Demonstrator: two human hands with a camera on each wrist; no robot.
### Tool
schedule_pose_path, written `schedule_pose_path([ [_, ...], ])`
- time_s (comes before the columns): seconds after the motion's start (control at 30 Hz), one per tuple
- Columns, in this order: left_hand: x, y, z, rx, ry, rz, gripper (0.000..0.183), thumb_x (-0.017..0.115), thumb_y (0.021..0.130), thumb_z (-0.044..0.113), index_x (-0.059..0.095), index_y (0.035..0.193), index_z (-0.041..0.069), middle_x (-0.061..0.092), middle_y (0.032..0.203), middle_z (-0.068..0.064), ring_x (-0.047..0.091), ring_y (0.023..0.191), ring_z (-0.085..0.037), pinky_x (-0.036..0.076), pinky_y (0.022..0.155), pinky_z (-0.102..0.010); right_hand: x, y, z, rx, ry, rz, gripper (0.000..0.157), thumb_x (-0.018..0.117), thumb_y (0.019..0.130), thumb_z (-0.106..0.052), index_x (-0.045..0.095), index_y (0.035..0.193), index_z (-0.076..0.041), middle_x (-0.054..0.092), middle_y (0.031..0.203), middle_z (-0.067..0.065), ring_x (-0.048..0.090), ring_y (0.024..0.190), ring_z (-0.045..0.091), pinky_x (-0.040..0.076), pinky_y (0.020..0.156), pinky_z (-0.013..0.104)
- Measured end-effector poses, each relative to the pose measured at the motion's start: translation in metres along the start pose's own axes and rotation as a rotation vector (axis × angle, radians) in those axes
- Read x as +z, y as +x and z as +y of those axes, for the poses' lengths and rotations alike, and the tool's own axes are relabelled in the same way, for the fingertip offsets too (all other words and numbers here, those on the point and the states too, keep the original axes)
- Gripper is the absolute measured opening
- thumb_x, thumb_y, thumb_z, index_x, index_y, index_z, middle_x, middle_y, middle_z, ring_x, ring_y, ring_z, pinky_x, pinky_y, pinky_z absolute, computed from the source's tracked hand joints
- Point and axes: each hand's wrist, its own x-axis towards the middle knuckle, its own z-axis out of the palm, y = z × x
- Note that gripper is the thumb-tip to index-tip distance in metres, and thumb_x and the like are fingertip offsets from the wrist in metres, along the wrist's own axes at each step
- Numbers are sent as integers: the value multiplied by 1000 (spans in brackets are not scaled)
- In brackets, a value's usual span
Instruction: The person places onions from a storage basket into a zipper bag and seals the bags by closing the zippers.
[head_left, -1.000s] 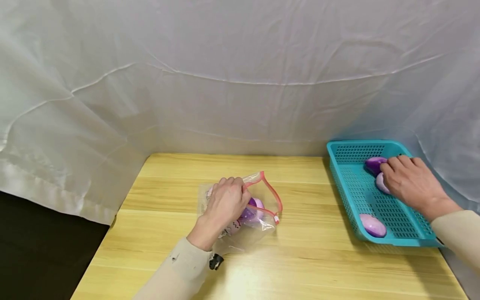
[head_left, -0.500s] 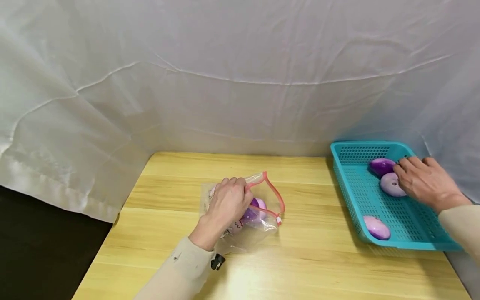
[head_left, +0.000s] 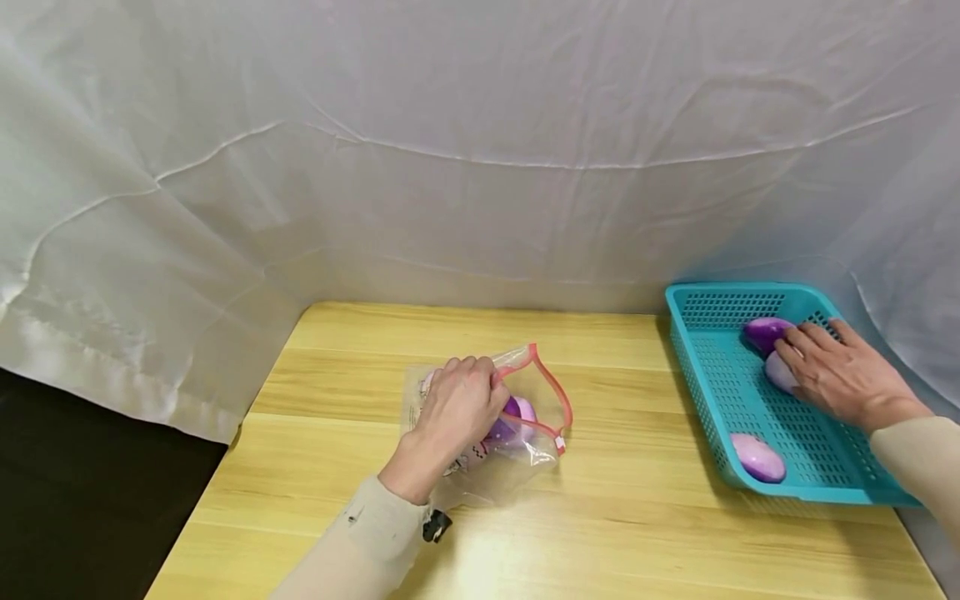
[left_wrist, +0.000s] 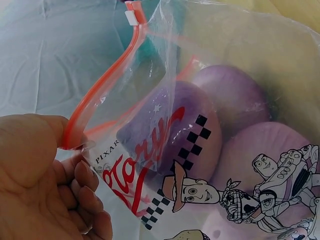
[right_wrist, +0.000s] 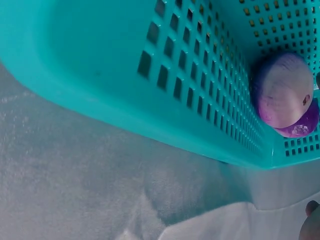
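In the head view my left hand [head_left: 453, 408] grips the edge of a clear slider zip bag [head_left: 480, 485] lying on the table. Its mouth, edged in red-pink, gapes toward the right. The left wrist view shows several purple and lilac rounded pieces [left_wrist: 240, 97] inside, behind a printed cartoon cowboy. My right hand [head_left: 843, 371] reaches into the teal basket [head_left: 686, 400], its fingers extended over a lilac rounded piece [head_left: 780, 373] and the end of a darker purple one [head_left: 765, 333]. The right wrist view shows the lilac piece [right_wrist: 285, 92] overlapping the purple one.
Another purple-and-pink piece [head_left: 757, 458] lies in the basket's near left corner. The wooden table [head_left: 622, 533] carries both bag and basket. Pale cloth [head_left: 480, 225] hangs behind the table and at both sides. Beyond the left table edge the area is dark [head_left: 90, 492].
My right hand shifts slightly over the basket and its fingers spread, covering more of the lilac piece than half a second ago. The whole view drifts slightly; my left hand keeps hold of the bag.
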Motion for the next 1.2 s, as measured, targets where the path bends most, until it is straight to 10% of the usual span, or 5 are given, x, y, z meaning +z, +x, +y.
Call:
schedule_pose_path([
  [0.1, 0, -1, 0, -5, -6, 1, 19, 61, 96, 22, 55, 78, 17, 52, 71, 3, 48, 71, -20, 38, 67, -33, 0, -1, -1, -1, -22, -37, 55, 44, 100, -40, 64, 136, -3, 58, 143, 26, 46, 136, 50, 31, 116, 70],
  [0.27, 0, -1, 0, -14, -9, -4, 18, 60, 95, 22, 56, 78, 18, 52, 72, 4, 48, 72, -19, 38, 68, -33, 0, -4, -2, 5, -84, -157, 47, 66, 92, -9, 63, 138, -4, 57, 145, 25, 47, 138, 50, 31, 115, 72],
  [0.73, 1, -4, 0, -32, -11, -16, 20, 60, 97, 24, 55, 78, 19, 52, 72, 4, 48, 71, -19, 39, 68, -33, 14, -3, -4, -20, -132, -200, 62, 76, 80, 15, 63, 136, -6, 59, 144, 23, 48, 137, 49, 31, 114, 74],
  [1.2, 1, -5, 1, -27, -9, -8, 19, 61, 95, 23, 54, 78, 18, 52, 72, 3, 47, 71, -19, 39, 68, -33, 22, 6, -5, 80, -58, -206, 42, 60, 91, 7, 62, 133, 2, 62, 134, 29, 49, 129, 49, 33, 108, 76],
])
